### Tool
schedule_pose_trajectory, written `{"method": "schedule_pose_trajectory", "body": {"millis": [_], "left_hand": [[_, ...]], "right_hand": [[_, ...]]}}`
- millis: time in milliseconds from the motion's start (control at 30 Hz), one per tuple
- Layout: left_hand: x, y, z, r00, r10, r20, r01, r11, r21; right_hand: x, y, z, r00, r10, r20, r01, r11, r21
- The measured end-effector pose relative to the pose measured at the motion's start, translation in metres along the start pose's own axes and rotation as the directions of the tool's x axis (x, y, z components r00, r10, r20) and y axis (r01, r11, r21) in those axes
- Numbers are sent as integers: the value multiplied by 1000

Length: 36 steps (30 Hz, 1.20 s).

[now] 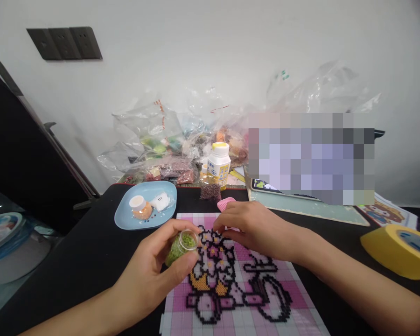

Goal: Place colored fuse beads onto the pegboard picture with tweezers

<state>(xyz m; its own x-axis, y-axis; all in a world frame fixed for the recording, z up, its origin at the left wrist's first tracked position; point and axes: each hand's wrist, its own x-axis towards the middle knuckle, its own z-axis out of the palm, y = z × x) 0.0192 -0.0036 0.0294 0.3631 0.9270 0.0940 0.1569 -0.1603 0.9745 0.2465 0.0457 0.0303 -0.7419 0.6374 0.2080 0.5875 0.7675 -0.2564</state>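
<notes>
- Head view: the left hand holds a small clear jar of green beads, its grip closed around the jar with the thumb under it and the fingers over the top.
- The jar is tilted, its open mouth turned toward the right hand, and it hangs just over the near left part of the bead board.
- The right hand lies palm down over the upper part of the board, fingertips drawn together at the black-outlined flower figure, just beside the jar's mouth. Its grip is nearly closed; I cannot tell whether it has a bead in it.
- The board lies flat on the black bench, with pink and white checks and a dark outlined picture.
- Behind the left hand sits a blue plate carrying an orange jar with a white lid.
- Farther back stand a white bottle with a yellow label and a heap of clear plastic bags.
- A yellow tape roll lies at the right, well apart from the hands.
</notes>
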Motion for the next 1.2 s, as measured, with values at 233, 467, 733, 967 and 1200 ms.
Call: {"method": "schedule_pose_trajectory", "body": {"millis": [233, 467, 733, 967, 1200], "left_hand": [[0, 0, 0, 1000, -16, -4, 16, 1000, 3], [0, 1, 1, 1000, -13, -27, 13, 1000, -6], [6, 3, -1, 993, 12, -122, -7, 999, 47], [12, -15, -10, 991, 98, -88, -86, 988, 124], [11, -21, -8, 975, 46, -219, -15, 990, 142]], "right_hand": [[-1, 1, -16, 991, -13, -131, 8, 999, -44], [-56, 20, -44, 950, 302, -82, -312, 887, -342], [-133, 66, -8, 930, 360, -72, -366, 897, -246], [-96, 36, -30, 844, 528, -93, -528, 849, 22], [-56, 13, -19, 921, 360, -150, -313, 912, 264]]}}
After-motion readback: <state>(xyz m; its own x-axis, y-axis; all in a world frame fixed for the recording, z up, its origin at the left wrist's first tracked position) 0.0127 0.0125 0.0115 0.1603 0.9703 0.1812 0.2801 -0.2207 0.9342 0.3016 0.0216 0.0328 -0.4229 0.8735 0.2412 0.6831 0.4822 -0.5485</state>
